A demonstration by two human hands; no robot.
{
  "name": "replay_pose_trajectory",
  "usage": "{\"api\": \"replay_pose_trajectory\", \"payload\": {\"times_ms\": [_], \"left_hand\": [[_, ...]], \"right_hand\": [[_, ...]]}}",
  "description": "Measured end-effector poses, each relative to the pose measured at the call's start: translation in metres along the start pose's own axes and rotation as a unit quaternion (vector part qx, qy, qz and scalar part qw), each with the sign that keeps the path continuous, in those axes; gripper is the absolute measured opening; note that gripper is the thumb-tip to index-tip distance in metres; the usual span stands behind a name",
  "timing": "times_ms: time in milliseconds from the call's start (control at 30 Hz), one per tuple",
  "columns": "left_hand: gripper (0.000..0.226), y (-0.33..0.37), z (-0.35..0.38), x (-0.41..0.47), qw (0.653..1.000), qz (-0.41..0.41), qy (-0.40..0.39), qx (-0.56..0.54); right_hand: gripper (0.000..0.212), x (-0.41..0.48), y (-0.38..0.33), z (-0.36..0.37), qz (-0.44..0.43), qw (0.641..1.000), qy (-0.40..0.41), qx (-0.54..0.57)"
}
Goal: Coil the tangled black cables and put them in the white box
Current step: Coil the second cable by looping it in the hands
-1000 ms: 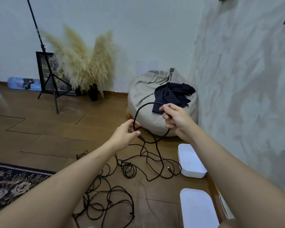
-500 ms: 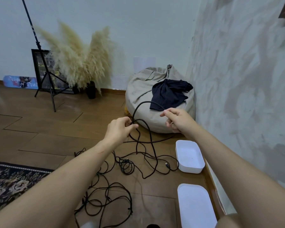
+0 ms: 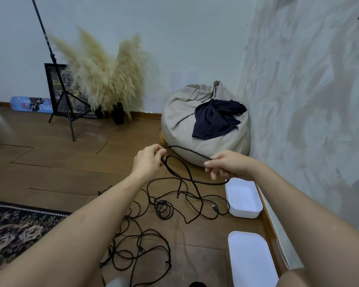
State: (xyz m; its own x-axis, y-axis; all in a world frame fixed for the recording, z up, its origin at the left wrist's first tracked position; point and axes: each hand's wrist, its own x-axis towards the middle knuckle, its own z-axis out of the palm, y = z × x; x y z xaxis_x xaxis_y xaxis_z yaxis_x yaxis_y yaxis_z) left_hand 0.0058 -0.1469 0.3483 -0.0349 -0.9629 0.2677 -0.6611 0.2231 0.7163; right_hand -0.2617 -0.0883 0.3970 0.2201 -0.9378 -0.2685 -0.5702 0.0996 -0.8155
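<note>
Most of the black cables (image 3: 163, 210) lie tangled on the floor in the lower middle of the frame, and they are my biggest worry. The strands hanging from the held cable (image 3: 192, 151) run straight into that heap, so a hard pull could tighten a knot instead of freeing slack. The white box (image 3: 245, 213) sits open at the right, just below my right hand (image 3: 226, 164), with no cable in it yet; a trailing strand could catch its corner and drag it. My loose loop could also spring apart. My left hand (image 3: 148, 160) fingers pinch the loop's top, and my right fingers curl round the strand. Half a second ago both hands were higher, the arch stood taller, and my right fingers looked spread.
</note>
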Motion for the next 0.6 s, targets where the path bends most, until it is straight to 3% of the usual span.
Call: {"api": "replay_pose_trajectory", "payload": {"times_ms": [100, 167, 233, 400, 600], "left_hand": [[0.027, 0.003, 0.001, -0.001, 0.999, -0.012, -0.011, -0.042], [0.028, 0.008, 0.002, -0.003, 0.983, -0.038, -0.091, -0.157], [0.03, 0.009, 0.001, -0.006, 0.964, -0.044, -0.171, -0.197], [0.022, 0.006, 0.001, -0.008, 0.947, -0.019, -0.281, -0.154], [0.014, 0.009, 0.009, -0.006, 0.962, 0.075, -0.253, -0.065]], "right_hand": [[0.028, -0.001, -0.004, -0.005, 0.005, 1.0, 0.001, -0.009], [0.029, 0.002, -0.005, 0.0, -0.02, 0.999, 0.029, 0.012], [0.03, 0.007, -0.005, 0.009, -0.044, 0.996, 0.07, 0.036], [0.028, 0.013, -0.007, 0.02, -0.058, 0.98, 0.134, 0.134], [0.027, 0.016, -0.013, 0.028, -0.046, 0.965, 0.155, 0.206]]}}
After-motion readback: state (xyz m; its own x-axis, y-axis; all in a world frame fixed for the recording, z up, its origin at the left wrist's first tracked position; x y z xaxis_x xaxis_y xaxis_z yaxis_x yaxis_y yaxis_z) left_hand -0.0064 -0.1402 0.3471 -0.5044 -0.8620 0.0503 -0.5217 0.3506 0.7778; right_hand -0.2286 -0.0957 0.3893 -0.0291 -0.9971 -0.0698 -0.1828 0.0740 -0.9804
